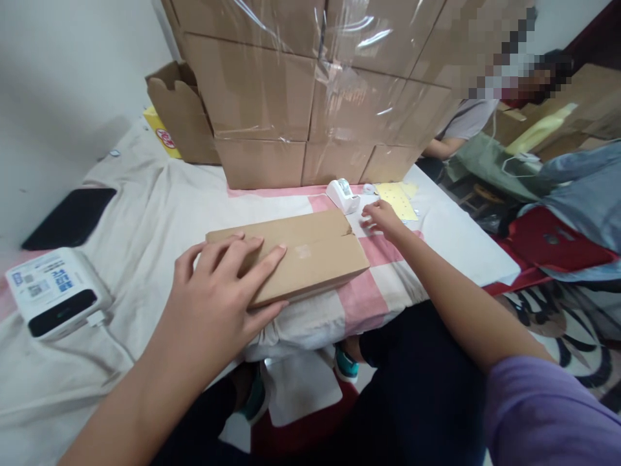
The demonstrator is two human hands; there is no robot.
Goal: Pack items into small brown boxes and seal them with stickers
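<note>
A closed brown cardboard box (310,252) lies flat near the table's front edge. My left hand (226,275) grips its left part, fingers spread over the top and the thumb along the near side. Beyond the box's right end my right hand (383,220) reaches out, its fingers bent and apart with nothing seen in them. Just left of those fingers stands a small white tape dispenser (342,195) with a clear roll in it. A yellow dotted sheet (396,199) lies behind my right hand, beside a small tape roll (369,189).
A tall stack of film-wrapped cartons (310,97) stands along the back, with an open carton (187,123) and a yellow box (162,133) to its left. At left lie a black tablet-like slab (70,218) and a white device (58,291) with a cable. Another person's arm (444,147) shows at right.
</note>
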